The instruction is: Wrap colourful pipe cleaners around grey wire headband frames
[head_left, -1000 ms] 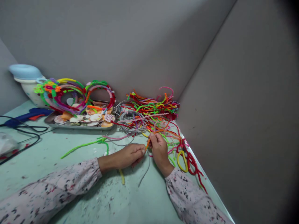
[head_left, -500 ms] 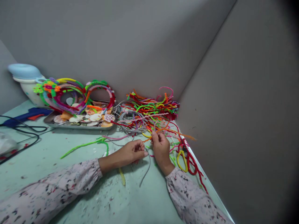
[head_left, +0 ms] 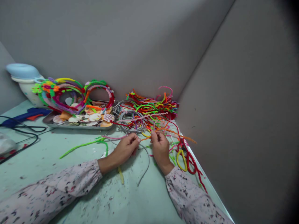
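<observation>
My left hand (head_left: 125, 148) and my right hand (head_left: 160, 147) rest on a pale green table (head_left: 77, 174), a little apart. Both pinch an orange pipe cleaner (head_left: 177, 133) that runs from between them out to the right, above the pile. A thin grey headband (head_left: 146, 161) curves down on the table from my left hand's fingertips. Just behind my hands lies a tangled pile of coloured pipe cleaners (head_left: 151, 109) in the corner, with a bundle of bare grey headbands (head_left: 132, 119) beside it.
A metal tray (head_left: 67, 124) of seashells and wrapped colourful headbands (head_left: 70, 93) stands at the back left. A blue glue gun (head_left: 25, 115) with black cable, a white-and-blue pot (head_left: 24, 77), a green pipe cleaner (head_left: 81, 145) and a yellow loop (head_left: 181, 160) lie about. Grey walls enclose the corner.
My left hand slid away from the right and up toward the pile. The orange pipe cleaner, short and bunched a second ago, now stretches out to the right.
</observation>
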Demonstrator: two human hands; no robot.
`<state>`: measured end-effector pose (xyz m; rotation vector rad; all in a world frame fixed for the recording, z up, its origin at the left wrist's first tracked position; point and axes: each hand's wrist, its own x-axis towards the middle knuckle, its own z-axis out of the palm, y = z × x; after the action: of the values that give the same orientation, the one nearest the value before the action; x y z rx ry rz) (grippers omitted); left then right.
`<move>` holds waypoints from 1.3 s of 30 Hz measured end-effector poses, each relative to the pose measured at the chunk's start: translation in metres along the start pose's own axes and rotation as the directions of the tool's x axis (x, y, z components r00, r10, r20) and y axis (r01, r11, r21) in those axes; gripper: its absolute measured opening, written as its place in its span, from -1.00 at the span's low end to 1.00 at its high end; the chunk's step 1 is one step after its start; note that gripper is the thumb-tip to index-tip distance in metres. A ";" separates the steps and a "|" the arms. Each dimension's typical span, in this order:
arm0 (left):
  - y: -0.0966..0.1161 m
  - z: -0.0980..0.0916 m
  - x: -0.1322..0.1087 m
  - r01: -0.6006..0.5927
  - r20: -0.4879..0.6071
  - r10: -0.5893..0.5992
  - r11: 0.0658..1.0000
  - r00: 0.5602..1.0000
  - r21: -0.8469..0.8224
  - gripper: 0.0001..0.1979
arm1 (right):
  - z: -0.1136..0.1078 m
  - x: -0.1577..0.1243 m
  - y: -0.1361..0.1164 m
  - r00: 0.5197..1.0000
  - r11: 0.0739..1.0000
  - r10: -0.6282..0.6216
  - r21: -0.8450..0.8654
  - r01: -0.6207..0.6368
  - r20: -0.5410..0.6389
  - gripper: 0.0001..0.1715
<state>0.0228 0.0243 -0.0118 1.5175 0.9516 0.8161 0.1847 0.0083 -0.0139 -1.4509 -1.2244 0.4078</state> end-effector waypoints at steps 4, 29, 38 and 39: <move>0.001 0.000 0.000 0.002 0.014 -0.002 1.000 1.000 -0.012 -0.74 | 0.000 -0.001 0.000 0.999 0.998 0.038 0.045 -0.038 0.006 -0.61; 0.003 0.004 -0.004 0.025 0.283 0.022 0.987 0.959 -0.161 -0.71 | 0.000 0.003 0.005 0.992 0.983 0.116 0.137 -0.123 0.058 -0.56; 0.005 0.001 -0.001 0.114 0.291 -0.041 0.965 0.956 -0.236 -0.64 | -0.001 -0.001 0.004 0.999 1.000 -0.011 0.019 0.010 0.038 -0.59; 0.006 0.001 -0.001 0.129 0.295 -0.049 0.958 0.954 -0.256 -0.67 | -0.001 -0.002 0.004 0.999 1.000 -0.019 0.010 0.019 0.036 -0.59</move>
<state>0.0237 0.0231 -0.0064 1.2991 0.6579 0.6126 0.1864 0.0073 -0.0182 -1.4285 -1.2622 0.4279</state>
